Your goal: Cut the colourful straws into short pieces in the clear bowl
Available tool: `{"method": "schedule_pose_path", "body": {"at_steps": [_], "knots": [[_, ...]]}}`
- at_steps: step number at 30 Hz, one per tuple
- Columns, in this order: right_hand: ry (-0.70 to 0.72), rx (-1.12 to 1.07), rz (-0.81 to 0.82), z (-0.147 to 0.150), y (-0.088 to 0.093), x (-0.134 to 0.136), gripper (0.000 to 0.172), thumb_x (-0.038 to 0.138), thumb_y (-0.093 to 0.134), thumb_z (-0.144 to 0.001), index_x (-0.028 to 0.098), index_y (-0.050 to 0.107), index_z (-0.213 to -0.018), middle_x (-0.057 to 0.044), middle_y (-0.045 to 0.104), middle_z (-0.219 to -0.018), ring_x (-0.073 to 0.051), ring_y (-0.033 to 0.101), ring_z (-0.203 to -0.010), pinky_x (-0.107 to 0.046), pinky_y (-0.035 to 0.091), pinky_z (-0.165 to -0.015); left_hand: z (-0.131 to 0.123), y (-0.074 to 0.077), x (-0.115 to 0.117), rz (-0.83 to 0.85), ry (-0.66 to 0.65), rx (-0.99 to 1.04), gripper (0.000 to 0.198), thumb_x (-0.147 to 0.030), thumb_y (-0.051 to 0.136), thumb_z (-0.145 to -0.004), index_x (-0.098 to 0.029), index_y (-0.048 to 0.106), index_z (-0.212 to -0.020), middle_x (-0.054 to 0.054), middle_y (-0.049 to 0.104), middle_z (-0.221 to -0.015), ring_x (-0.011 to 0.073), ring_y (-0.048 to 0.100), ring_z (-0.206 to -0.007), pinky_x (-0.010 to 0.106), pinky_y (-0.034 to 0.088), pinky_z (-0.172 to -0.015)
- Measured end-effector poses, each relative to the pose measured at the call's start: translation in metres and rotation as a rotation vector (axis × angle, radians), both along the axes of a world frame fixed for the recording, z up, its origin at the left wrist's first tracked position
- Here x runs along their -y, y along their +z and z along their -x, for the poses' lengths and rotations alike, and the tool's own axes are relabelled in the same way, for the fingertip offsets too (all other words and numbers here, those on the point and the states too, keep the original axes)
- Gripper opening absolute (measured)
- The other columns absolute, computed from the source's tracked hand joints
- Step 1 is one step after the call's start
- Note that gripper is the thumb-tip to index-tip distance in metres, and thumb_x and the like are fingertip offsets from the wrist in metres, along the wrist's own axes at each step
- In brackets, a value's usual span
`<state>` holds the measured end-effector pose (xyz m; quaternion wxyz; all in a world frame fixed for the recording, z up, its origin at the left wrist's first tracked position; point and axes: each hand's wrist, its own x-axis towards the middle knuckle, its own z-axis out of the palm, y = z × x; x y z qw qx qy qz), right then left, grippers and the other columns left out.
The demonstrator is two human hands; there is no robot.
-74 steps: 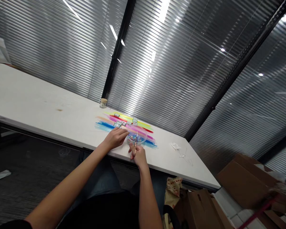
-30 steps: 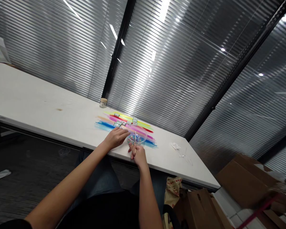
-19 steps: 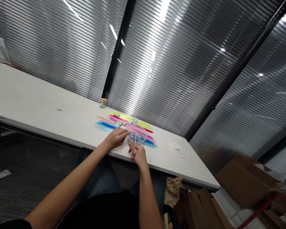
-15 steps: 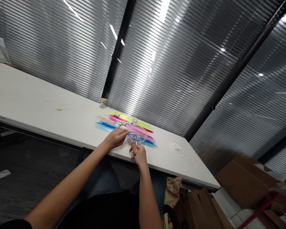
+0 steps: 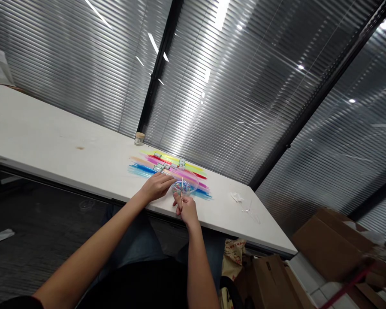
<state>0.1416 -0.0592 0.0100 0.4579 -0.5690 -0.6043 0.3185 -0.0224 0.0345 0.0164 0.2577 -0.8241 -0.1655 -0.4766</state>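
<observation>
In my right hand (image 5: 188, 211) is a pair of scissors (image 5: 182, 188), its blades pointing away from me over a clear round bowl (image 5: 197, 185). Small multicoloured bits (image 5: 187, 187) lie inside the bowl. My left hand (image 5: 158, 186) is at the bowl's left rim, its fingertips pinched together close to the blades. Whatever thin piece they hold is too small to make out. Long thin coloured sticks, perhaps straws (image 5: 141, 168), are spread in blue, pink, red and yellow bands under and behind the bowl. Several small clear packets with printed edges (image 5: 161, 167) rest on them.
A jar with a tan lid (image 5: 139, 138) stands at the back edge of the white table (image 5: 67, 141). Crumpled white tissue (image 5: 236, 197) and clear plastic scraps (image 5: 251, 211) lie to the right. Cardboard boxes (image 5: 328, 240) are stacked beyond the right end. A ribbed, see-through partition (image 5: 228, 107) rises behind.
The scissors have shifted slightly left, towards my left fingertips, and their blades look closer together. The left hand has barely moved.
</observation>
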Motion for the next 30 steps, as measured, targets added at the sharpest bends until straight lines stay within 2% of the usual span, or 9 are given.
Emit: {"method": "schedule_pose_path", "body": {"at_steps": [9,15,20,26,30], "knots": [[0.002,0.013,-0.002,0.0001,0.0017,0.0013,0.055,0.068,0.049,-0.079,0.018,0.056,-0.055,0.005,0.043,-0.035,-0.009,0.036,-0.033,-0.021,0.030,-0.042,0.0005,0.0017,0.0008,-0.012,0.027,-0.017,0.032,-0.010,0.042,-0.088,-0.020,0.064,-0.108,0.006,0.071,-0.096,0.0153,0.063,-0.079,0.029,0.044,-0.071],[0.009,0.003,-0.014,0.0004,0.0035,0.0031,0.054,0.066,0.052,-0.078,0.018,0.058,-0.056,0.005,0.043,-0.035,-0.009,0.038,-0.034,-0.021,0.031,-0.042,0.0012,-0.0021,-0.0025,0.035,0.027,-0.024,0.034,-0.011,0.042,-0.088,-0.021,0.064,-0.111,0.006,0.070,-0.100,0.0159,0.063,-0.084,0.031,0.044,-0.075],[0.006,-0.015,-0.013,-0.0007,0.0002,0.0005,0.053,0.065,0.053,-0.078,0.018,0.058,-0.055,0.005,0.043,-0.034,-0.009,0.038,-0.033,-0.021,0.031,-0.042,0.0014,-0.0012,-0.0031,0.005,0.034,-0.020,0.032,-0.012,0.043,-0.088,-0.022,0.064,-0.111,0.005,0.070,-0.100,0.0154,0.063,-0.082,0.031,0.043,-0.074],[-0.040,-0.073,-0.006,-0.0029,-0.0058,-0.0052,0.052,0.064,0.052,-0.079,0.018,0.058,-0.057,0.005,0.043,-0.033,-0.009,0.037,-0.030,-0.022,0.030,-0.040,0.0018,0.0037,0.0019,-0.067,0.122,0.035,0.026,-0.012,0.048,-0.086,-0.020,0.062,-0.106,0.004,0.071,-0.096,0.0169,0.061,-0.080,0.033,0.039,-0.073],[-0.043,-0.073,-0.001,-0.0035,-0.0056,-0.0055,0.052,0.064,0.052,-0.080,0.018,0.058,-0.057,0.004,0.044,-0.033,-0.009,0.037,-0.030,-0.021,0.030,-0.039,0.0013,0.0050,0.0034,-0.060,0.131,0.037,0.027,-0.009,0.046,-0.084,-0.021,0.063,-0.101,0.004,0.070,-0.093,0.0172,0.060,-0.079,0.033,0.038,-0.073]]}}
